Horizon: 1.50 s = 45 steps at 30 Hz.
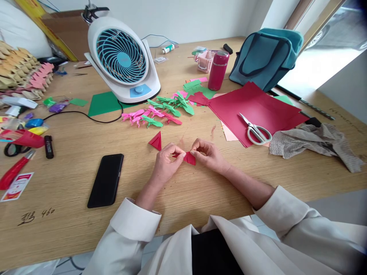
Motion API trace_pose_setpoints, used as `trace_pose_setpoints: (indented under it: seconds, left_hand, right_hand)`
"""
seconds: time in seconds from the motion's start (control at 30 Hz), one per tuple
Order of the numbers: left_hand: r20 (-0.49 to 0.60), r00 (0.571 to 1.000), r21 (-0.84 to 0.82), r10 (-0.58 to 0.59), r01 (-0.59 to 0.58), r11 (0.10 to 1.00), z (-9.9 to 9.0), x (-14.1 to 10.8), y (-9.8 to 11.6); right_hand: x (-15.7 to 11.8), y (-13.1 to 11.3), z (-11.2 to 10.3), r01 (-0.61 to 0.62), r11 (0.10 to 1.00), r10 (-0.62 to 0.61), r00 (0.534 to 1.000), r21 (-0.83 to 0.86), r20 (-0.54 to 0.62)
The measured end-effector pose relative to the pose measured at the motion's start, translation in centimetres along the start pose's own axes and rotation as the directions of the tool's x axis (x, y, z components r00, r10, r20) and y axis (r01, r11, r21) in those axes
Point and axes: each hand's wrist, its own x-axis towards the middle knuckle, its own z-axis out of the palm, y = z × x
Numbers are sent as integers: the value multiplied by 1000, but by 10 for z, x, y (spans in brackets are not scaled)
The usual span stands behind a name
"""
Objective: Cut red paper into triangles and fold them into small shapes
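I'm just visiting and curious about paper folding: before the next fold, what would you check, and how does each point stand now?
1. Both hands on the piece: left hand and right hand pinch the small red paper - ok.
2. Paper low over the table, not lifted high - ok.
3. Edges lined up: too small to see - cannot tell.
4. Phone apart from the hands - ok.
5. Scissors lie aside on the red sheets - ok.

We pinch a small red folded paper (189, 157) between our left hand (166, 162) and right hand (208, 154) over the wooden table (200, 191). A red paper triangle (156, 141) stands just beside our left hand. A black phone (106, 180) lies near, and scissors (256, 130) rest on red paper sheets (258, 103).
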Motion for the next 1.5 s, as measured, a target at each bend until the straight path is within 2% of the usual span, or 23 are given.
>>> trace_pose_setpoints:
  seconds: [0.17,0.27,0.37,0.5,0.6,0.77,0.83,0.9,0.93,1.0,1.07,1.17,1.23,1.27,1.33,1.5]
  left_hand:
    - [50,990,-72,-134,137,988,0,0,0]
    - [95,950,-218,-296,310,925,-1,1,-1]
    - [188,860,-438,-474,505,744,-3,2,0]
    - [386,706,-573,-594,688,446,-6,2,2]
    - [447,641,-582,-624,738,341,-7,1,2]
    - [491,591,-602,-639,761,241,-7,-1,3]
    - [517,562,-594,-646,779,201,-7,0,3]
    - [526,544,-591,-654,787,180,-7,0,2]
    - [525,544,-593,-655,786,177,-8,1,1]
    - [503,575,-621,-645,759,193,-8,2,-1]
    - [447,651,-668,-614,699,256,-8,4,-2]
    - [270,807,-682,-525,545,487,-5,4,-1]
    - [148,876,-590,-460,451,670,-2,3,0]
    - [99,895,-528,-436,418,739,0,2,0]
    - [35,913,-422,-407,383,822,4,1,0]
    - [54,915,-334,-399,394,857,6,0,-3]
  right_hand:
    - [1,2,0,-46,997,42,998,58,55]
    - [1,2,-1,-17,997,16,1000,80,18]
    - [1,-1,-2,129,992,-128,991,2,-29]
    - [-1,-7,-3,326,924,-316,945,-201,77]
    - [-2,-10,-4,381,895,-366,925,-231,107]
    - [-2,-10,-5,416,878,-399,909,-238,119]
    - [-2,-10,-5,408,886,-391,913,-221,119]
    - [-2,-9,-4,352,914,-339,936,-203,95]
    - [-1,-7,-3,300,936,-292,954,-185,68]
    - [1,-2,-2,152,984,-154,988,-94,-18]
    - [4,5,0,-16,997,23,995,73,-97]
    - [7,11,2,-202,937,237,967,284,-93]
    - [9,12,2,-271,896,308,950,351,-54]
    - [9,11,3,-295,880,331,943,371,-35]
    - [8,9,3,-336,857,367,930,390,-4]
    - [8,5,3,-411,838,424,905,357,47]
